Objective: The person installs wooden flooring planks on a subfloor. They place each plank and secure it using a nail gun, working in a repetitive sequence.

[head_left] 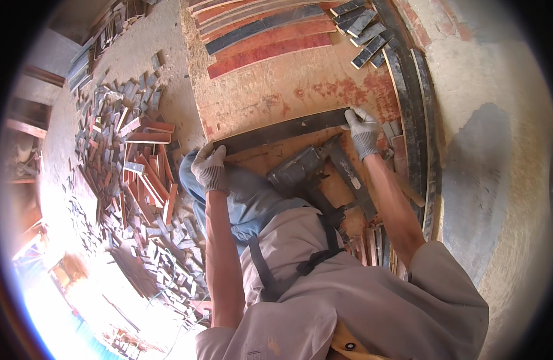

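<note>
A long dark wooden strip [282, 131] stretches between my two gloved hands, over a wooden work surface [252, 99]. Its left end is gripped by my left hand [210, 167], above my knee. At the other end, my right hand [361, 127] pinches the strip between thumb and fingers. Just below the strip lies a black nail gun [318, 171], close to my right forearm; neither hand touches it. Both gloves are pale knit with grey cuffs.
Red and dark strips [270, 54] lie in rows at the far side, beside short dark blocks [367, 33]. Long dark boards [415, 120] line the right edge, by a wall [498, 72]. Offcuts [147, 174] are heaped on the floor at left.
</note>
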The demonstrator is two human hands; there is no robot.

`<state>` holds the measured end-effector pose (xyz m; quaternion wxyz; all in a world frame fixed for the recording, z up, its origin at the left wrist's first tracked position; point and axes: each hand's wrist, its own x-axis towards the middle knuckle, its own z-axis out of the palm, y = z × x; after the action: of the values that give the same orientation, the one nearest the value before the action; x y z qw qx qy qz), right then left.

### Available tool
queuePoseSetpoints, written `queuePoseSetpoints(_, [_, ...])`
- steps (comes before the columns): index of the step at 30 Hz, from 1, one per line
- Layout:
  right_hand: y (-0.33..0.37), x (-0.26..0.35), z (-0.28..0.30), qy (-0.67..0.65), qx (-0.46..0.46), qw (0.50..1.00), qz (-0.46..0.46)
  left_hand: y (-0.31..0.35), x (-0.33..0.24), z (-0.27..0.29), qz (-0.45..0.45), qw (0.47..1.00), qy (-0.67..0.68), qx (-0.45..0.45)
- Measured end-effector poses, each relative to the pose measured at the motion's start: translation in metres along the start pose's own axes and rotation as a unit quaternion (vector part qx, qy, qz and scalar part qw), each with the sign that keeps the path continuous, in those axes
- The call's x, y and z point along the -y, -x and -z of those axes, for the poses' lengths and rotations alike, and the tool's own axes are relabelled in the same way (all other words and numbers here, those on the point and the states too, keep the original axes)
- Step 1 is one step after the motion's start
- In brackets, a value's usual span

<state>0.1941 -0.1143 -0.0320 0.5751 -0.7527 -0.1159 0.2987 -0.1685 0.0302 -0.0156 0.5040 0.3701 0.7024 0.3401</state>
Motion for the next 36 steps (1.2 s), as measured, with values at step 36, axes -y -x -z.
queuePoseSetpoints(36, [0.003, 0.016, -0.001, 0.004, 0.005, 1.0, -0.026, 0.0, 0.003, 0.002, -0.058, 0.996, -0.074, 0.01])
